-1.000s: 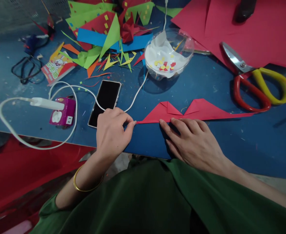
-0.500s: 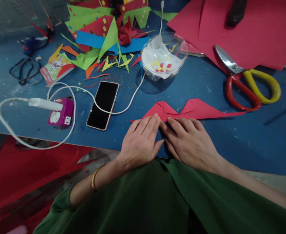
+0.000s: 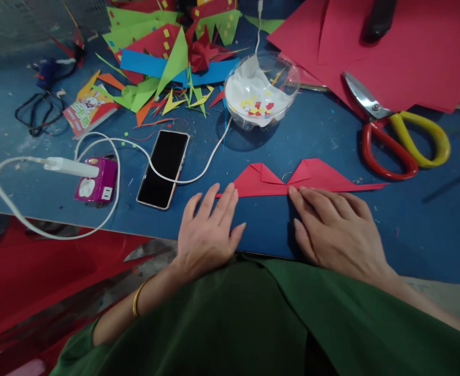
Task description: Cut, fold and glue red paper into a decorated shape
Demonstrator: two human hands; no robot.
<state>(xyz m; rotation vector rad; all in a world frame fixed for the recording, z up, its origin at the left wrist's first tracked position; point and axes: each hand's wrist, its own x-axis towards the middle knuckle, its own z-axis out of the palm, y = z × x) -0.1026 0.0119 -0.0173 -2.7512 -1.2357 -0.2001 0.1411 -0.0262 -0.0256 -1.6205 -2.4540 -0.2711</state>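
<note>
A folded piece of red paper lies flat along the near side of the blue table, with two peaks at its far side and a long thin point to the right. My left hand rests with fingers outstretched at the paper's left end, fingertips pressing near its lower edge. Flat on the table, my right hand has its fingertips on the lower edge, from the middle towards the right. Neither hand grips anything. Fingers of both hands cover parts of that edge.
Scissors with red and yellow handles lie right, below red paper sheets. A clear bowl holds small paper bits. A phone, a white cable and a purple socket block are left. Coloured paper scraps lie behind.
My hands have slid apart along the red paper's lower edge, the left hand to the left and the right hand to the right. More of the middle edge shows now.
</note>
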